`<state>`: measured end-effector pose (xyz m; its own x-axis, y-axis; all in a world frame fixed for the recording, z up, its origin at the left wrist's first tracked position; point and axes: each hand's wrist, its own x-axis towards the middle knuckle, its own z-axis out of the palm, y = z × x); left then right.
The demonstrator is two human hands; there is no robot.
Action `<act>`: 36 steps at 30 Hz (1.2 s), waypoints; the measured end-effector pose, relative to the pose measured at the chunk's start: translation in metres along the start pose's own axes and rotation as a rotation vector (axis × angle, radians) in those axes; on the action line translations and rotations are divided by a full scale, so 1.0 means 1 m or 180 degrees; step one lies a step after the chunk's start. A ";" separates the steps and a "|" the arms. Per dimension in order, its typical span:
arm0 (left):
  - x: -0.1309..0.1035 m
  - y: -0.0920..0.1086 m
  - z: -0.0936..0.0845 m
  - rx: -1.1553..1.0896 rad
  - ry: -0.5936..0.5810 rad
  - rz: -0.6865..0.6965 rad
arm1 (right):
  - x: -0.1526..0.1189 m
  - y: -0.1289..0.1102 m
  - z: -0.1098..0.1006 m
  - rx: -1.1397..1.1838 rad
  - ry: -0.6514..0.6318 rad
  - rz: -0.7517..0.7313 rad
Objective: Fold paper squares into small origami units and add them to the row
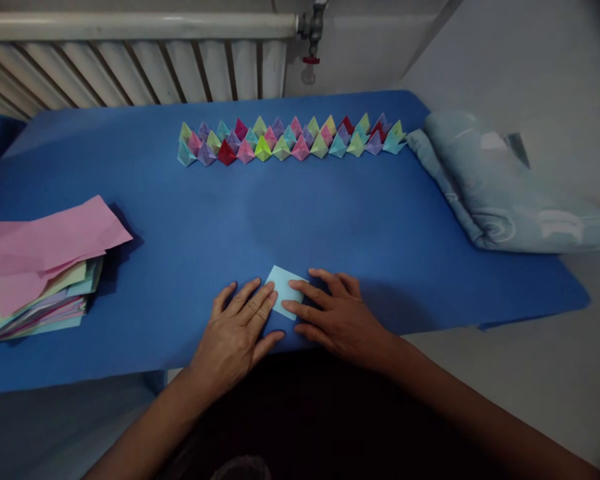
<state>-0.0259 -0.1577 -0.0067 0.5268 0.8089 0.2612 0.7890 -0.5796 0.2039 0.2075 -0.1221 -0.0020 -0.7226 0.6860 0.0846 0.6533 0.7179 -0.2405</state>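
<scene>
A small light-blue square of paper (286,279) lies flat near the front edge of the blue table, turned so that its corners point roughly up and down. My left hand (237,330) rests beside it with fingers stretched out, the fingertips touching its left side. From the other side, my right hand (337,310) lays spread fingertips on the right part of the paper. Both hands press it against the surface. Some of its edges are hidden under my fingers, and I cannot tell how many layers it has.
Rows of folded paper pieces (281,150) in many colours stand along the back of the blue table (195,220). To the left lies a stack of coloured paper sheets (63,233). A folded light-blue blanket (505,187) sits at the right. Behind are a radiator (145,67) and a valve (313,33).
</scene>
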 end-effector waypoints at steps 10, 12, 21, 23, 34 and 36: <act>-0.011 -0.011 0.000 0.0201 -0.0111 0.0062 | -0.014 0.009 -0.004 -0.0151 -0.0087 0.0176; -0.013 -0.010 -0.001 0.0240 -0.0067 0.0067 | -0.016 0.009 -0.005 -0.0152 -0.0050 0.0185; 0.020 -0.002 -0.012 -0.0064 -0.0048 0.0208 | -0.008 0.004 -0.012 -0.0216 0.0095 0.0059; 0.023 -0.007 -0.012 -0.0137 -0.0134 0.0257 | -0.005 0.005 -0.014 -0.0137 0.0132 0.0064; 0.023 -0.016 -0.004 -0.0239 0.0026 0.0210 | 0.009 0.018 -0.012 0.0519 0.0367 0.0194; 0.024 -0.017 -0.002 -0.0231 0.0078 0.0200 | 0.011 0.018 -0.011 0.0539 0.0400 0.0197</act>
<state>-0.0270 -0.1288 -0.0016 0.5659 0.7685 0.2986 0.7291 -0.6356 0.2540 0.2137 -0.1008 0.0053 -0.6415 0.7453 0.1820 0.6408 0.6509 -0.4070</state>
